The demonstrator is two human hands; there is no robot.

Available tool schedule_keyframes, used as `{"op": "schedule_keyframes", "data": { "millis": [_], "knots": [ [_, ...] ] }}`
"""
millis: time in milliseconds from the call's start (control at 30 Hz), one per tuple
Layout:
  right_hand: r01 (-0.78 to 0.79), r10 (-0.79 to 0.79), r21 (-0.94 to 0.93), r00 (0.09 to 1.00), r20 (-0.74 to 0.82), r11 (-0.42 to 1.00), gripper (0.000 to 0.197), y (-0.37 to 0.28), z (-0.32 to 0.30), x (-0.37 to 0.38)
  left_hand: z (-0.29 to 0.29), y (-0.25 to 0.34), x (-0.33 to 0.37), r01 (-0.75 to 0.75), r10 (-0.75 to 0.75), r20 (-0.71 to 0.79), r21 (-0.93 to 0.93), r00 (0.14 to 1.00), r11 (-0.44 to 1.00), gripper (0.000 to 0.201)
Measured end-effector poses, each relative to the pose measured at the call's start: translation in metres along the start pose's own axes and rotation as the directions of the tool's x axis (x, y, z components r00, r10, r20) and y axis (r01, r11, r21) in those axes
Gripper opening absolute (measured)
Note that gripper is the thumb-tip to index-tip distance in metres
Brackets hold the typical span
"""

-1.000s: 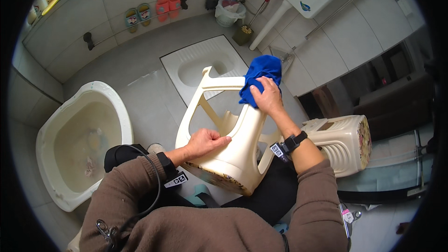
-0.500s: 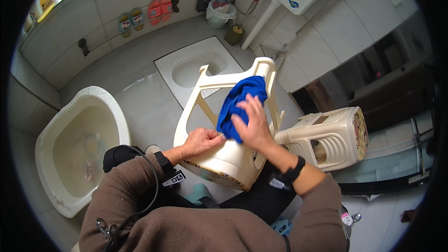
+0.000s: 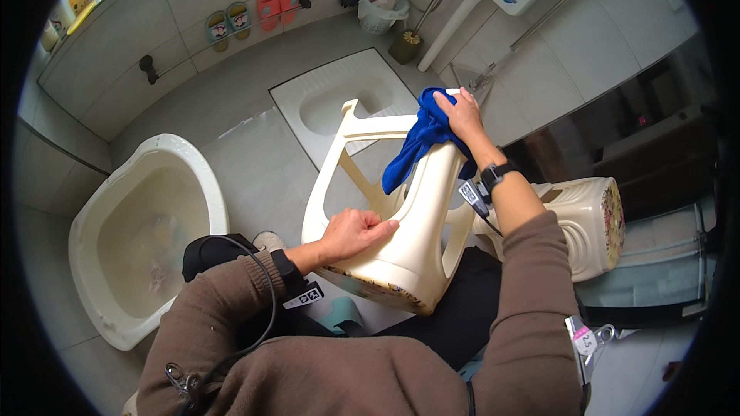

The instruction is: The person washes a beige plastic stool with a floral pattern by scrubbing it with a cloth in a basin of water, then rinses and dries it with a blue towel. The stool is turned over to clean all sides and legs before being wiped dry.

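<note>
A cream plastic stool lies tipped on its side before me, its legs pointing away and its flower-patterned seat facing me. My left hand is closed on the stool's side near the seat, thumb lying along the plastic. At the far end of the upper right leg, my right hand grips a blue cloth and presses it round the leg. Part of the cloth hangs down over the stool's opening. The fingertips of my right hand are partly hidden by the cloth.
A white basin with cloudy water and a small cloth stands at left. Another cream stool lies on its side at right. Beyond are a squat toilet, a toilet brush, a lined bin and slippers on a wall rail.
My right hand has moved away from me along the stool's leg to its far end, taking the blue cloth along. My left hand stays on the stool, its grip slightly shifted.
</note>
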State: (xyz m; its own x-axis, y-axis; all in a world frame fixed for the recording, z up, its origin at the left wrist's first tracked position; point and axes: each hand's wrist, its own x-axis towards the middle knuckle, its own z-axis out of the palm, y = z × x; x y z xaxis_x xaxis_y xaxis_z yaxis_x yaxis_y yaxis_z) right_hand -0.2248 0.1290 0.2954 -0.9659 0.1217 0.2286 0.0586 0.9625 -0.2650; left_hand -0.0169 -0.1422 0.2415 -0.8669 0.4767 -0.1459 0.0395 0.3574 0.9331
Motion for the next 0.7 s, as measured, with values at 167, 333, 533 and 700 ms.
{"op": "schedule_keyframes", "data": {
  "millis": [167,333,533,700],
  "knots": [
    [0.067,-0.077,0.193,0.996,0.046,0.979,0.078,-0.02,-0.015,-0.081,0.002,-0.002,0.004,0.084,-0.086,-0.015,-0.13,0.996,0.988,0.05],
    [0.378,-0.389,0.196,0.921,0.02,0.905,0.071,-0.049,-0.036,-0.163,0.009,-0.027,0.012,0.088,-0.087,0.011,-0.163,0.996,0.983,0.046],
    [0.523,-0.587,0.396,0.808,0.051,0.755,0.056,-0.084,-0.083,-0.244,0.012,-0.044,0.014,-0.027,0.026,-0.005,-0.054,1.0,0.998,0.049],
    [-0.065,-0.054,0.922,0.994,0.092,0.381,0.054,-0.064,-0.133,-0.177,0.007,-0.031,0.012,0.091,-0.091,0.048,-0.002,0.995,0.996,0.058]
  ]
}}
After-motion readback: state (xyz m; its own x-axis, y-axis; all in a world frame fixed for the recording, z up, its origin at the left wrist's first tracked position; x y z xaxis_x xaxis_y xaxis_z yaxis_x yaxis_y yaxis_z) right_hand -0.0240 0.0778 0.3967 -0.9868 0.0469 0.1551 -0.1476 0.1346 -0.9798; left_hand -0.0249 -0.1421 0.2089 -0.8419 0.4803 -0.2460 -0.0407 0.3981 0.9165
